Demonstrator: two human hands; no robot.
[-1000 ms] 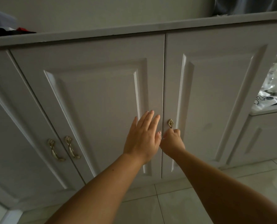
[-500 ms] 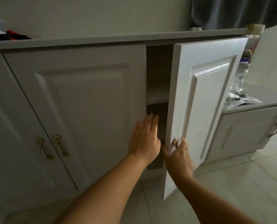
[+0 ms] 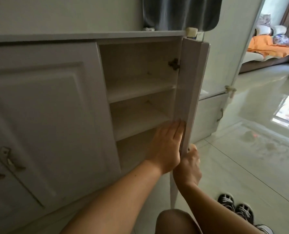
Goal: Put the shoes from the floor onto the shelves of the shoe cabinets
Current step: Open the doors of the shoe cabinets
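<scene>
The shoes [image 3: 233, 206] lie on the floor [image 3: 251, 173] below and right of the door [image 3: 189, 92], nearer the right hand [image 3: 189, 168], whose fingers curl round the door's outer edge (the handle is hidden). The left hand [image 3: 165, 149] presses straight fingers flat against the door's inner face. The shelves [image 3: 140, 92] are left of the door.

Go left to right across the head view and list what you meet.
Closed door → shelves → left hand → open door → black shoes → orange blanket.
</scene>
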